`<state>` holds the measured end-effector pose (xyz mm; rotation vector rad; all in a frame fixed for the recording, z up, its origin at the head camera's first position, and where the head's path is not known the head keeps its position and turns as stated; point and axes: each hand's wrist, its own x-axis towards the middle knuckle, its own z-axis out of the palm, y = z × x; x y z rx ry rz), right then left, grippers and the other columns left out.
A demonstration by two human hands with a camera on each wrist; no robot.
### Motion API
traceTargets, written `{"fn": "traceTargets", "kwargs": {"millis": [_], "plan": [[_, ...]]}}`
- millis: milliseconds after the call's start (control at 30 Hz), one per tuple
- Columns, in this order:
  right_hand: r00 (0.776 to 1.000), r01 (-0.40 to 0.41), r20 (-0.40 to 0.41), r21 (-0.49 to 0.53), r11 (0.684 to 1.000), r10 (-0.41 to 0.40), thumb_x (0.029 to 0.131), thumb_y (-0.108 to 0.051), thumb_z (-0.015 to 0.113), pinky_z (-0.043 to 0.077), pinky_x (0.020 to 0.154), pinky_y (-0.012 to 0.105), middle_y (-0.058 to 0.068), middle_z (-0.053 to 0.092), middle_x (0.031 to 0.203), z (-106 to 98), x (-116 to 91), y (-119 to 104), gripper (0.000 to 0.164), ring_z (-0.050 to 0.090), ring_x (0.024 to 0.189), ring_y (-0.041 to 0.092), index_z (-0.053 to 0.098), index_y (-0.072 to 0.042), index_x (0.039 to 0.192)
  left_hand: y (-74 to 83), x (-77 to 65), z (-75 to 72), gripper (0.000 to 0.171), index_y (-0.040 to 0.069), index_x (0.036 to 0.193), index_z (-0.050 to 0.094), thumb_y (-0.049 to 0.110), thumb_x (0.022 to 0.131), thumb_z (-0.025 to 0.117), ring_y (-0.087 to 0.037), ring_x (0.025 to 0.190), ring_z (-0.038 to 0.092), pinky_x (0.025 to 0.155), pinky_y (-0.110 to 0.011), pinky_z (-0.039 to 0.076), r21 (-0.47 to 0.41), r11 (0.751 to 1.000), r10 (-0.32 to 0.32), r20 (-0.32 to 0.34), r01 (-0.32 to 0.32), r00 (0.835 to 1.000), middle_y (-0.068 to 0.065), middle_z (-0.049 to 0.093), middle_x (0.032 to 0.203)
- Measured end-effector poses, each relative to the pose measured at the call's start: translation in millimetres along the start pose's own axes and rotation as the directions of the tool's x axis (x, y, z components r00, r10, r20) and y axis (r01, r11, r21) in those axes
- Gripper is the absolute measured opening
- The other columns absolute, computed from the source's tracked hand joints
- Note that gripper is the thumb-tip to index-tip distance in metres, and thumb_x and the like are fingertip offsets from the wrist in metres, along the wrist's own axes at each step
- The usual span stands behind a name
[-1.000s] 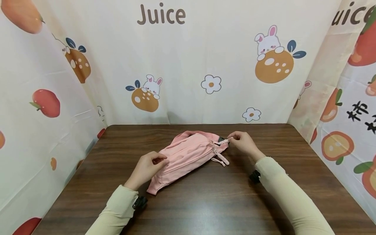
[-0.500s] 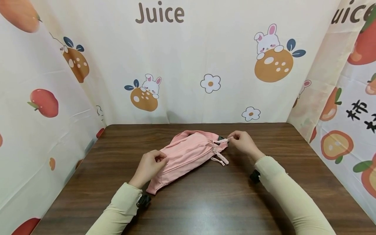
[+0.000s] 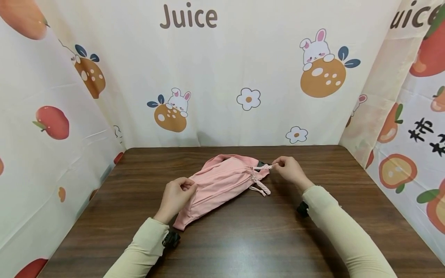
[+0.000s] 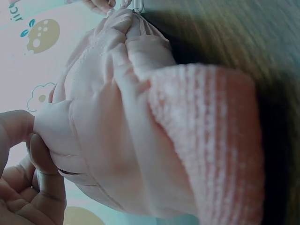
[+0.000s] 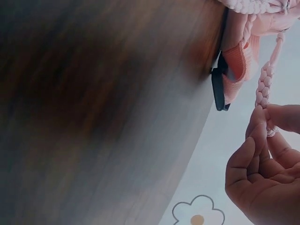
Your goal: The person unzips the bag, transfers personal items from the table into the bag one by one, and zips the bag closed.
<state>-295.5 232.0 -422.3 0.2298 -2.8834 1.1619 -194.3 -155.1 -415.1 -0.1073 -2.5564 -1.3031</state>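
Note:
A pink waist bag (image 3: 219,183) lies slantwise on the table in the head view. My left hand (image 3: 176,196) pinches the cloth near its left end between thumb and finger, as the left wrist view also shows. With thumb and fingertips, my right hand (image 3: 291,170) holds the end of a braided cord zipper pull (image 5: 265,84), stretched out from the bag's right end. A second braided pull (image 3: 261,186) hangs loose in front. Ribbed pink webbing (image 4: 211,140) fills the near part of the left wrist view. Whether the zipper is parted cannot be told.
Beside the bag's right end is a black buckle (image 5: 218,89) on the strap. The brown wooden table (image 3: 236,247) meets a printed curtain (image 3: 222,77) at its back edge, and more curtain hangs at both sides.
My right hand has shifted slightly to the right, still holding the pull. My left hand has moved slightly, its fingertips drawn a little left. The bag stays nearly where it was.

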Motion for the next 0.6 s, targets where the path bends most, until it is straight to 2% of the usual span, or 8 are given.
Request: {"fn": "traceTargets", "kwargs": {"millis": [367, 600], "plan": [[1.0, -0.021, 0.013, -0.089, 0.996, 0.022, 0.091, -0.014, 0.058, 0.04, 0.062, 0.029, 0.007, 0.061, 0.081, -0.1, -2.9, 4.8, 0.018, 0.05, 0.071, 0.019, 0.071, -0.003, 0.099, -0.7, 0.2, -1.1, 0.006, 0.009, 0.083, 0.072, 0.014, 0.083, 0.073, -0.008, 0.064, 0.056, 0.06, -0.019, 0.045, -0.01, 1.0, -0.013, -0.004, 0.013, 1.0, -0.003, 0.067, 0.073], [0.998, -0.016, 0.06, -0.095, 0.995, 0.022, 0.091, -0.017, 0.062, 0.044, 0.067, 0.03, 0.011, 0.067, 0.091, -0.9, -4.6, -2.2, 0.017, 0.055, 0.079, 0.021, 0.071, -0.004, 0.097, -1.1, 1.6, -3.6, 0.006, 0.009, 0.082, 0.072, 0.014, 0.082, 0.075, -0.006, 0.063, 0.055, 0.061, -0.019, 0.045, 0.022, 0.999, 0.026, 0.04, -0.026, 0.999, -0.002, 0.067, 0.072]]}}
